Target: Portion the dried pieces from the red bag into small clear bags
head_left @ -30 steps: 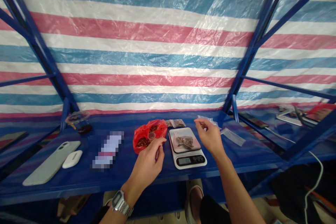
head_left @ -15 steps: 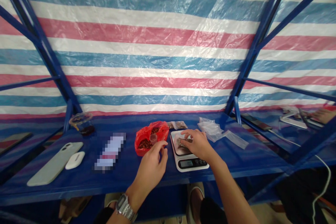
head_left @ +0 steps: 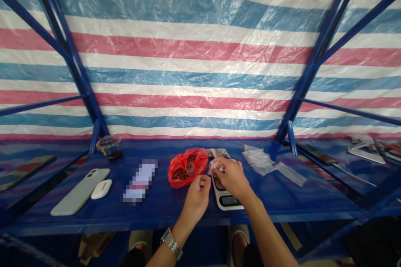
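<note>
My right hand [head_left: 231, 177] is over the digital scale [head_left: 226, 202], its fingers closed on a small clear plastic bag [head_left: 212, 167] at the pan's left side. What lies inside the bag is mostly hidden by the fingers. Left of the scale, my left hand [head_left: 198, 196] has its fingertips curled together; anything between them is too small to make out. Just beyond it, an open red plastic bag [head_left: 174, 180] holds brown dried pieces, with a small clear cup [head_left: 189, 169] resting in it. Filled small bags [head_left: 219, 152] lie behind the scale.
Flat clear bags [head_left: 257, 159] are spread to the right, near a blue frame post. On the left of the blue table [head_left: 150, 217] lie a phone [head_left: 82, 192], a white earbud case [head_left: 101, 189], a blurred-out screen [head_left: 140, 181] and a clear container [head_left: 110, 149].
The small bag has been drawn up and to the left of the pan by my right hand. My left hand has moved right, closer to the scale, and its fingers have closed. The view has shifted.
</note>
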`<state>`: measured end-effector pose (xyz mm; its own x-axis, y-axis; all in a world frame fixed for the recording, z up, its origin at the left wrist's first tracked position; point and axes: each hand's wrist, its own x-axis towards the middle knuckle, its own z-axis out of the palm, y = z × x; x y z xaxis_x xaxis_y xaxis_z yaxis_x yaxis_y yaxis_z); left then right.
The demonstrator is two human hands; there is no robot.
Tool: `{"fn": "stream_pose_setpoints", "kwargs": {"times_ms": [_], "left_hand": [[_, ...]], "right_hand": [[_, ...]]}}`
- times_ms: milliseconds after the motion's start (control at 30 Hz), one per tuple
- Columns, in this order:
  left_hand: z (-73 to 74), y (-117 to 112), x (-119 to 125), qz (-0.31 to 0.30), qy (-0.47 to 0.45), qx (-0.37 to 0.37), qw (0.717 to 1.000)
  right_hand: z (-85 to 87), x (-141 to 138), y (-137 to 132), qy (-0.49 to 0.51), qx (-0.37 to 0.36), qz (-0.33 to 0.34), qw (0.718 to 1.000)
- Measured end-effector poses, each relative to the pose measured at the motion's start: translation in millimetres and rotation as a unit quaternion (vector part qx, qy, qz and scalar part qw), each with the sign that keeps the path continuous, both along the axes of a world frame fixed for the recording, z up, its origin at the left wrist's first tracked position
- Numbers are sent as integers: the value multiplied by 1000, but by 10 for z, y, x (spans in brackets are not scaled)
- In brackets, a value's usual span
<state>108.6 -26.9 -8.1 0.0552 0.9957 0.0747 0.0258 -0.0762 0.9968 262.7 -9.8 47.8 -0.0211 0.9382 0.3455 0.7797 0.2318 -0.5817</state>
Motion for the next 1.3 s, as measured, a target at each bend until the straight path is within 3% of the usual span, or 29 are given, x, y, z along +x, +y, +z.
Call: {"fn": "stream_pose_setpoints", "kwargs": {"times_ms": [133, 233, 333, 433, 633, 867, 1133, 1300], "left_hand": [[119, -12, 15, 15, -38, 24, 999], [243, -26, -29, 36, -47, 81, 995], [329, -42, -93, 30, -25, 138, 990], [356, -57, -150, 17, 8, 141, 990], [372, -80, -272, 48, 89, 141, 985], [463, -121, -309, 14, 21, 117, 993], [471, -45, -353, 78, -17, 133, 988], [486, -42, -375, 70, -3, 155, 985]], "right_hand": [[166, -219, -83, 152, 18, 110, 982], [212, -309, -122, 218, 38, 149, 964], [174, -274, -89, 247, 61, 120, 960], [123, -197, -33, 266, 46, 66, 961], [162, -201, -61, 277, -4, 122, 953], [155, -304, -94, 272, 6, 138, 952], [110, -400, -89, 292, -16, 153, 944], [106, -457, -70, 281, 22, 139, 949]]}}
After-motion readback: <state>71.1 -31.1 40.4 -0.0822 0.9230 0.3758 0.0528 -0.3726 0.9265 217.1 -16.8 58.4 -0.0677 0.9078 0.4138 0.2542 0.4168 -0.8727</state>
